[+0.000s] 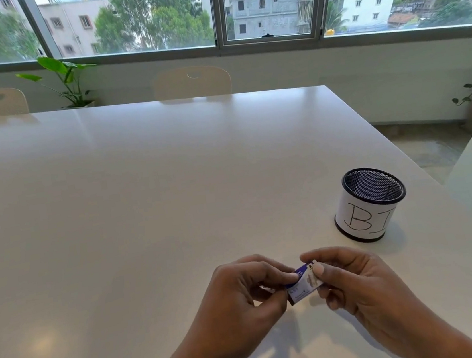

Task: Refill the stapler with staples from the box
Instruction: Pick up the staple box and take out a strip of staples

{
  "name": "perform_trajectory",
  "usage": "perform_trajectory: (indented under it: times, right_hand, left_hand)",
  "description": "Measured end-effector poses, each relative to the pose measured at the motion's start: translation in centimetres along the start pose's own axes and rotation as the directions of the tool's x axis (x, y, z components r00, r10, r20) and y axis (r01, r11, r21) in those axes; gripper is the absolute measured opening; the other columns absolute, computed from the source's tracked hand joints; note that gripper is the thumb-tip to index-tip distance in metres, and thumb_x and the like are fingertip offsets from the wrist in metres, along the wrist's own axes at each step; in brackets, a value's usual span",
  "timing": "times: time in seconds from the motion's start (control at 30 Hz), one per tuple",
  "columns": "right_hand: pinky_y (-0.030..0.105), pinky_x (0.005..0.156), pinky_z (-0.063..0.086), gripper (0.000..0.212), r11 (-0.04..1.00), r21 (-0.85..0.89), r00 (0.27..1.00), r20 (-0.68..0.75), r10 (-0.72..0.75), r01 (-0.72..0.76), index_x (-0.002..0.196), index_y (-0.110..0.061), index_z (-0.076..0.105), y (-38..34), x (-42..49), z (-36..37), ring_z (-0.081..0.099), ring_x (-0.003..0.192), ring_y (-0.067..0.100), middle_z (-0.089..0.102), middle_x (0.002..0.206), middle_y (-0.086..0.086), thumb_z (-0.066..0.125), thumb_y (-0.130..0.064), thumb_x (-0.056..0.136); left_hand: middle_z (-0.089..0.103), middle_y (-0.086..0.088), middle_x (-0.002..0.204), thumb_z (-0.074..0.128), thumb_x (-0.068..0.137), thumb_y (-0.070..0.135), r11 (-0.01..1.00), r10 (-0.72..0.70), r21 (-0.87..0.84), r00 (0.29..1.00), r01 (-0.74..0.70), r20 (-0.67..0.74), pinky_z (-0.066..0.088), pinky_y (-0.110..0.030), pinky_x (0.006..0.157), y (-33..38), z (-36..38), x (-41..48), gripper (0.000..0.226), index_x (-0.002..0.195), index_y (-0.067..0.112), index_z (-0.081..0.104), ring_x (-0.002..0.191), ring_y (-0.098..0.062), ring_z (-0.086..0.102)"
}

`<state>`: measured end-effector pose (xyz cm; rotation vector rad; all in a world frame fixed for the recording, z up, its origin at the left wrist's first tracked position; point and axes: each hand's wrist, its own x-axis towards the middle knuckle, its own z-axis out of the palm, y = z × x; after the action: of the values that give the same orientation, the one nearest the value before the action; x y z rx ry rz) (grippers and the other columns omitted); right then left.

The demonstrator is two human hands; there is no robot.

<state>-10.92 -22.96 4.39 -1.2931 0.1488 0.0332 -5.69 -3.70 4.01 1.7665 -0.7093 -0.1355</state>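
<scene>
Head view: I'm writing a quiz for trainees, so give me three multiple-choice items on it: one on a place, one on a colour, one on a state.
1. Where is the cup relative to the left hand and right hand?
A. Left of them
B. Beyond them, to the right
C. Between them

2. What colour is the box?
A. Purple and white
B. Red
C. Green

3. How is the box held?
A. It lies untouched
B. By one hand alone
C. Both hands pinch it

Answers:
1 B: the cup stands on the table past the right hand.
2 A: its top is purple and its side is white with print.
3 C: each hand's thumb and fingers grip one end of it.
</scene>
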Motion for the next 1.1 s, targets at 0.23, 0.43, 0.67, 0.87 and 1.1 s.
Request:
perform_trajectory:
  times: [0.23,0.43,0.67,0.87,1.1]
  right_hand:
    - [0.02,0.039,0.047,0.021,0.996,-0.085,0.996,0.083,0.028,-0.021,0.08,-0.001,0.075,0.5,-0.4,0.7,0.056,0.043,0.015,0.066,0.06,0.017,0.079,-0.013,0.063]
    - [0.024,0.041,0.052,0.023,0.997,-0.074,0.992,0.122,0.041,-0.032,0.078,-0.003,0.075,0.8,-0.6,1.1,0.063,0.045,0.02,0.066,0.064,0.024,0.087,-0.008,0.06]
    - [0.02,0.04,0.04,0.052,0.988,-0.141,0.99,0.113,0.086,-0.07,0.076,-0.007,0.074,1.1,-0.3,0.7,0.054,0.042,0.014,0.071,0.059,0.014,0.097,-0.04,0.042]
    - [0.018,0.038,0.044,0.055,0.988,-0.131,0.989,0.113,0.099,-0.084,0.077,-0.006,0.078,1.1,-0.1,0.3,0.06,0.046,0.015,0.072,0.062,0.018,0.098,-0.039,0.038]
    - [0.021,0.046,0.05,0.051,0.988,-0.114,0.986,0.116,0.122,-0.108,0.084,0.0,0.076,1.1,-0.2,0.1,0.064,0.053,0.017,0.072,0.069,0.019,0.095,-0.032,0.049]
  left_hand:
    - [0.076,0.0,0.083,0.043,0.075,0.001,0.998,-0.062,-0.008,0.998,0.062,0.021,0.056,-0.026,0.065,0.3,-0.6,0.0,0.034,0.078,0.022,0.07,0.073,-0.013,0.07]
    - [0.063,0.017,0.097,0.085,0.069,0.055,0.978,0.064,0.187,0.987,-0.091,0.145,0.051,-0.009,0.064,0.5,-0.3,-0.3,0.045,0.105,0.035,0.065,0.085,-0.008,0.067]
    - [0.063,0.012,0.092,0.085,0.074,0.039,0.984,0.044,0.162,0.984,-0.072,0.173,0.059,-0.021,0.068,0.1,-0.2,-0.4,0.034,0.103,0.027,0.073,0.083,-0.011,0.069]
    - [0.062,0.011,0.089,0.083,0.075,0.041,0.979,0.037,0.192,0.989,-0.065,0.146,0.059,-0.025,0.063,0.1,-0.3,-0.3,0.027,0.094,0.025,0.074,0.076,-0.012,0.068]
    - [0.059,0.021,0.096,0.079,0.069,0.062,0.95,0.046,0.294,0.982,-0.1,0.183,0.06,-0.028,0.071,-0.1,-0.1,-0.4,0.051,0.112,0.04,0.065,0.085,-0.006,0.066]
